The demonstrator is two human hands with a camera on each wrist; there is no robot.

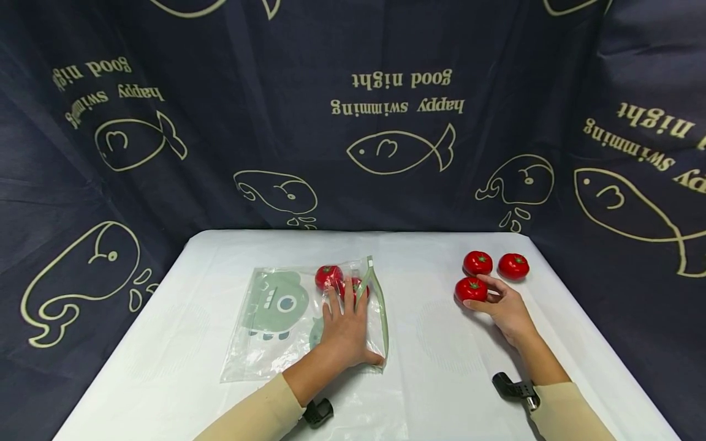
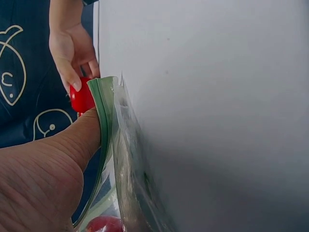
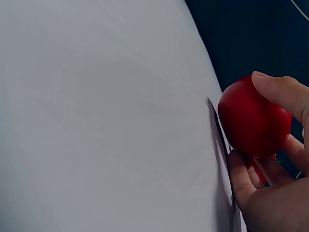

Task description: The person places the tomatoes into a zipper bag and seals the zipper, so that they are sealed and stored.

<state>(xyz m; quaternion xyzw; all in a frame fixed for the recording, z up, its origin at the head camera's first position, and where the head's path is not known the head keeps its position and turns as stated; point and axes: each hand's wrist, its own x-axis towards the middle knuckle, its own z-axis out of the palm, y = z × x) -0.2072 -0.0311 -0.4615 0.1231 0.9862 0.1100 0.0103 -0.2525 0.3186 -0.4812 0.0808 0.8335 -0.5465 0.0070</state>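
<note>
The left hand (image 1: 346, 327) lies flat, fingers straight, on a clear plastic zip bag (image 1: 276, 318) mid-counter, two glossy tomatoes inside. At 3 o'clock, the right hand (image 1: 504, 309) curls its grip around a smooth round tomato (image 1: 471, 289), near the white counter (image 1: 430, 343) edge.

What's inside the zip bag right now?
Two red tomatoes sit inside the zip bag near its open edge. The left hand rests on it, partly covering one.
</note>
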